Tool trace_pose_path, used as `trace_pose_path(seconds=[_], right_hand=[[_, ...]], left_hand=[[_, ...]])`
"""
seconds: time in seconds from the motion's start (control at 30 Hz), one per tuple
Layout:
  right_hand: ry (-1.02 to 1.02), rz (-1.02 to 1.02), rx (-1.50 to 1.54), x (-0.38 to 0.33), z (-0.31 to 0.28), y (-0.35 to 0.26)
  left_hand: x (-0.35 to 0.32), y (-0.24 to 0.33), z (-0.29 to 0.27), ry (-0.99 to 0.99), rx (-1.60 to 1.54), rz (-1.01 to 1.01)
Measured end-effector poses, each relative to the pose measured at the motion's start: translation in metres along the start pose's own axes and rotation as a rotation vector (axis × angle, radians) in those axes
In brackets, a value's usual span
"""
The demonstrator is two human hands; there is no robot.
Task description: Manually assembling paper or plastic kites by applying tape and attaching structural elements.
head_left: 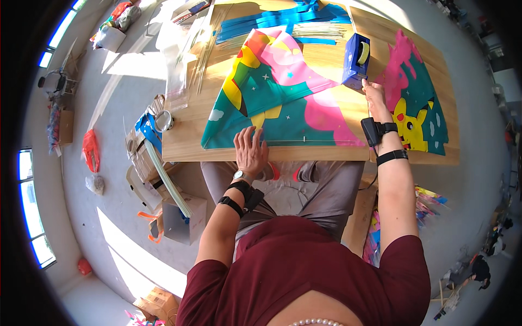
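Observation:
A green, pink and yellow printed kite sheet (288,103) lies partly folded on the wooden table. My left hand (251,152) rests flat on its near edge, fingers stretched out and holding nothing. Along that edge runs a thin pale rod (288,142), with a small whitish bit partway along it. Farther right stands a blue tape dispenser (352,70) carrying a roll of tape (364,53). At the dispenser's near end, my right hand (374,95) is closed in a pinch, seemingly on the tape's end; the strip itself is too small to see clearly.
A second printed sheet (418,108) with a yellow cartoon figure covers the table's right side. Blue strips (283,22) and thin sticks (204,54) lie at the far side. Left of the table are a round tin (163,120) and a grey bin (187,220).

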State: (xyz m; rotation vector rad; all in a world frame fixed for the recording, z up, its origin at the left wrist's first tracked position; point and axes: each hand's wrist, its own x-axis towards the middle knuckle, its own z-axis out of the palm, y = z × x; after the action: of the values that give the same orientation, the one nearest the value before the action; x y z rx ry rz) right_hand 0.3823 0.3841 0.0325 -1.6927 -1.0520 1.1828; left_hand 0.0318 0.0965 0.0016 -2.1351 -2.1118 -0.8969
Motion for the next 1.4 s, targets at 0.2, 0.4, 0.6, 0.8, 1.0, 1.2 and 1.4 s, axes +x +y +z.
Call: trace_pose_path(seconds=[0.2, 0.4, 0.6, 0.8, 1.0, 1.2, 1.4], right_hand=[[0.018, 0.079, -0.068, -0.012, -0.003, 0.034], [-0.112, -0.03, 0.037, -0.047, -0.008, 0.036], [-0.367, 0.053, 0.094, -0.143, 0.017, 0.029], [-0.401, 0.095, -0.029, -0.196, 0.04, 0.06], [-0.43, 0.107, -0.138, -0.216, 0.056, 0.07], [-0.43, 0.107, -0.147, -0.222, 0.061, 0.068], [-0.416, 0.173, -0.051, -0.221, 0.061, 0.071]], left_hand=[[-0.009, 0.0, -0.003, -0.019, 0.0, -0.016], [-0.002, 0.0, 0.001, 0.002, -0.025, 0.003], [-0.005, -0.004, 0.0, 0.004, -0.002, -0.007], [-0.003, -0.002, 0.003, 0.012, -0.041, -0.007], [-0.012, 0.022, 0.0, 0.011, -0.164, 0.0], [-0.026, 0.071, 0.006, -0.156, -0.313, 0.122], [-0.029, 0.085, 0.019, -0.174, -0.331, 0.101]])
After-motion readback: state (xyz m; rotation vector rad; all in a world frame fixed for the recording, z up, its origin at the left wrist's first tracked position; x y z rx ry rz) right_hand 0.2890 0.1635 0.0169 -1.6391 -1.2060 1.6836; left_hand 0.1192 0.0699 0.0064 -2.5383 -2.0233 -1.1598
